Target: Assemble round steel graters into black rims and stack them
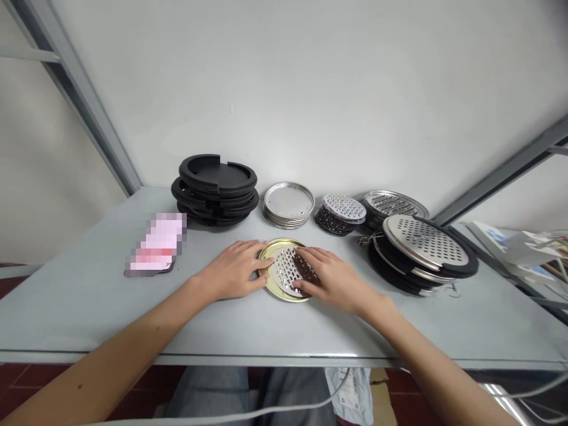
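A round gold-coloured metal lid (275, 290) lies on the shelf in front of me, with a silver grater disc (286, 269) full of raised holes inside its rim. My left hand (239, 269) grips the lid's left edge, its fingertips reaching over the rim to the disc. From the right, my right hand (332, 275) holds the grater disc between thumb and fingers and covers its right part. Behind the lid stand a stack of plain silver discs (288, 201) and a stack of small grater discs (344, 208).
Black plastic rings (217, 183) are piled at the back left, near a phone (157, 245) with a blurred screen. To the right sit black-rimmed assembled graters (426, 245) with wire hooks, and larger grater discs (393, 204) behind them. A white cable (266, 409) crosses below the grey shelf (213, 331).
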A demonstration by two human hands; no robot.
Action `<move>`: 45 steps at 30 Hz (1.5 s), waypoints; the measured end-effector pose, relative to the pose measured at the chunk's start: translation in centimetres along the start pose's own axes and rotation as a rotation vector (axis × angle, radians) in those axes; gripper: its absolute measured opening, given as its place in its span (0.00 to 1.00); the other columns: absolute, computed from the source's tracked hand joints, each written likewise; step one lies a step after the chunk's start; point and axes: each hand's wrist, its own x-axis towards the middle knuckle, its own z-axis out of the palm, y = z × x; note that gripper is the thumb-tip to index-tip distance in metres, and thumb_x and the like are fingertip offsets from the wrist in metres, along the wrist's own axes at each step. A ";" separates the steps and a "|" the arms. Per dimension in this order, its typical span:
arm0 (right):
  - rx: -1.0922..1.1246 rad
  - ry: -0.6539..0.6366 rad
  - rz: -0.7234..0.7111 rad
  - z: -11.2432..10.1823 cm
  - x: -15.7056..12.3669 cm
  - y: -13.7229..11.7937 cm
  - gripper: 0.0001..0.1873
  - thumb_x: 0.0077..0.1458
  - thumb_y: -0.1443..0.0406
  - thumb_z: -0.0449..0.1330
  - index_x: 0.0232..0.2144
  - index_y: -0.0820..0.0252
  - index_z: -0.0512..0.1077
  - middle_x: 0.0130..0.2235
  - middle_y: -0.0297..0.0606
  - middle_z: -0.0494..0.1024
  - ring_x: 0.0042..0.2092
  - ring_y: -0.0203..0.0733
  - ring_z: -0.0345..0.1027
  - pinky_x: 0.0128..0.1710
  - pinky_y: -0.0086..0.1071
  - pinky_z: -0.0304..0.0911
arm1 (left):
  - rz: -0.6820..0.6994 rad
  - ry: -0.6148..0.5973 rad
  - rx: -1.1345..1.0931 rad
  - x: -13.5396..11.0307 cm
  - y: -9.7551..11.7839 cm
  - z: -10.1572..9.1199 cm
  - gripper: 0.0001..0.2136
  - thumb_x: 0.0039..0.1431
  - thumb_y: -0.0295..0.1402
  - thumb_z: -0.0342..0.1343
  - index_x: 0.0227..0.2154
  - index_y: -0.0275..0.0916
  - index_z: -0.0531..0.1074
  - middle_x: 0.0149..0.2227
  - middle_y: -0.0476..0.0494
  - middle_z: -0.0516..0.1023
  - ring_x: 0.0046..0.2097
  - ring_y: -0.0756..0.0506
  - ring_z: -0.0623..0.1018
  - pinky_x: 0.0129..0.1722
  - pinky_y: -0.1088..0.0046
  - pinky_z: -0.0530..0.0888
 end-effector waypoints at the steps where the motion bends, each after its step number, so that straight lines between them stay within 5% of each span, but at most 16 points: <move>1: 0.000 -0.007 0.016 0.0 0.1 -0.1 0.33 0.57 0.53 0.57 0.59 0.67 0.61 0.58 0.52 0.68 0.57 0.55 0.64 0.56 0.47 0.62 | 0.001 -0.002 0.000 0.0 0.0 0.0 0.14 0.62 0.36 0.52 0.48 0.45 0.75 0.57 0.40 0.70 0.58 0.37 0.69 0.56 0.56 0.68; 14: -0.032 -0.015 0.018 0.2 0.2 -0.6 0.35 0.53 0.49 0.58 0.55 0.68 0.67 0.57 0.52 0.70 0.57 0.57 0.64 0.57 0.49 0.58 | -0.010 0.001 -0.034 0.0 0.0 0.0 0.14 0.61 0.36 0.53 0.47 0.45 0.76 0.56 0.40 0.70 0.58 0.37 0.69 0.57 0.55 0.67; 19: -0.065 0.023 -0.011 0.3 0.4 -0.6 0.35 0.50 0.49 0.61 0.53 0.68 0.68 0.58 0.55 0.68 0.63 0.60 0.54 0.60 0.51 0.55 | -0.007 0.003 -0.047 0.0 0.0 -0.1 0.14 0.61 0.36 0.53 0.48 0.45 0.76 0.56 0.41 0.70 0.57 0.37 0.69 0.57 0.55 0.67; 25: -0.032 -0.028 0.030 0.2 0.7 -0.4 0.33 0.48 0.49 0.61 0.49 0.67 0.67 0.55 0.56 0.71 0.55 0.57 0.66 0.55 0.46 0.60 | -0.013 0.007 -0.060 0.0 0.0 -0.1 0.14 0.60 0.36 0.54 0.48 0.45 0.76 0.55 0.41 0.71 0.57 0.37 0.70 0.56 0.56 0.68; 45: -0.012 -0.008 0.038 0.6 1.3 -0.2 0.36 0.41 0.51 0.65 0.50 0.65 0.69 0.53 0.53 0.72 0.52 0.56 0.67 0.51 0.45 0.63 | -0.014 0.006 -0.039 0.0 0.0 0.0 0.14 0.60 0.37 0.53 0.47 0.45 0.76 0.57 0.41 0.71 0.56 0.37 0.72 0.55 0.55 0.70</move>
